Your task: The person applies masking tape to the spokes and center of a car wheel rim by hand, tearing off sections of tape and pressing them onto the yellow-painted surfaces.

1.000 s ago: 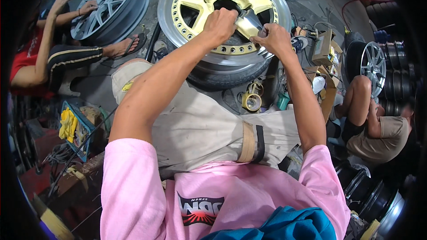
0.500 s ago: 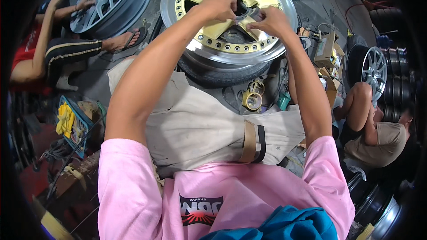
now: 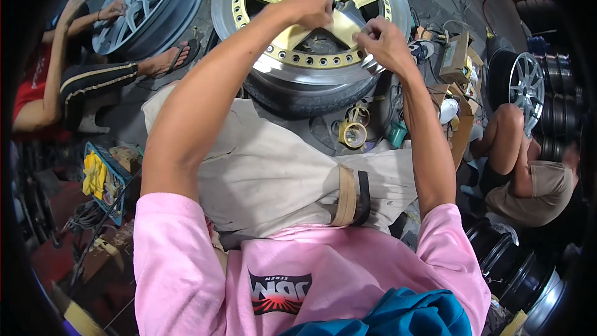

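A car wheel rim [image 3: 217,9] with a polished silver lip lies face up on a black tire [image 3: 305,99] in front of me. Pale yellow masking tape [image 3: 351,28] covers its spokes, and a ring of bolt holes runs around the yellow edge. My left hand [image 3: 312,7] is closed above the hub, fingers curled down. My right hand [image 3: 384,42] pinches its thumb and fingertips over the right side, near the outer ring. Between the hands is a greyish, sheet-like patch that I cannot make out clearly. Whatever either hand holds is hidden or too small to name.
Tape rolls [image 3: 353,134] lie on the floor near my legs. Cardboard boxes [image 3: 457,59] stand to the right. At left, a person's hand [image 3: 113,10] touches a grey wheel [image 3: 142,9]; another person crouches at right by a silver wheel [image 3: 527,90]. A blue basket [image 3: 102,196] sits lower left.
My right hand has moved outward and nearer to me, toward the wheel's right edge. My left hand stays over the hub, so the hands are farther apart. The view has shifted slightly.
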`<action>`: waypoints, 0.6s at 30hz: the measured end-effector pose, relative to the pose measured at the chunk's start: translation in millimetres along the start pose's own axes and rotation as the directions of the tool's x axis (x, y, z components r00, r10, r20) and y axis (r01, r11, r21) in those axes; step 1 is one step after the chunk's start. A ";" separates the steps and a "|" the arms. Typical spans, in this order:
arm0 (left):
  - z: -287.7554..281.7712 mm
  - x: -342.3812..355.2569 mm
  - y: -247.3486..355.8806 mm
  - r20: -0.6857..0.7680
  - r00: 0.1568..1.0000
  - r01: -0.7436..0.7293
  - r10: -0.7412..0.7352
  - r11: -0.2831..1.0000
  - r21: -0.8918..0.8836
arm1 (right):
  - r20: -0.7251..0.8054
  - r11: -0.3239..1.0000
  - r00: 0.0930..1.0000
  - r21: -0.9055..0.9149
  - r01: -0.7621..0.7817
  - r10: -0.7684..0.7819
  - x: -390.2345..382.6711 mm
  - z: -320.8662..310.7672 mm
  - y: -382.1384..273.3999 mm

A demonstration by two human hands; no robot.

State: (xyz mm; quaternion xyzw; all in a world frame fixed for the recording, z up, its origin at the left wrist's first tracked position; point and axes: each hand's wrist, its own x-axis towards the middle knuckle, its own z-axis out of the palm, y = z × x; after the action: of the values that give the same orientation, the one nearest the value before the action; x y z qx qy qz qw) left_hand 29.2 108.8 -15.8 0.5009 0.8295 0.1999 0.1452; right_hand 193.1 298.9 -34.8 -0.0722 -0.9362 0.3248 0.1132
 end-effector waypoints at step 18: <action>15.1 -2.8 4.6 -0.089 0.985 0.148 -0.145 0.989 0.023 | 0.233 0.953 0.924 -0.040 -0.301 0.301 12.4 -2.0 -0.4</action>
State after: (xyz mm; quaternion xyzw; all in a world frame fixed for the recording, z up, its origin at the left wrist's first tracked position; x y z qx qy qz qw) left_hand 40.6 111.0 -26.8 0.4313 0.8726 0.1980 0.1156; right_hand 181.7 302.3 -31.0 -0.1760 -0.9213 0.3431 -0.0505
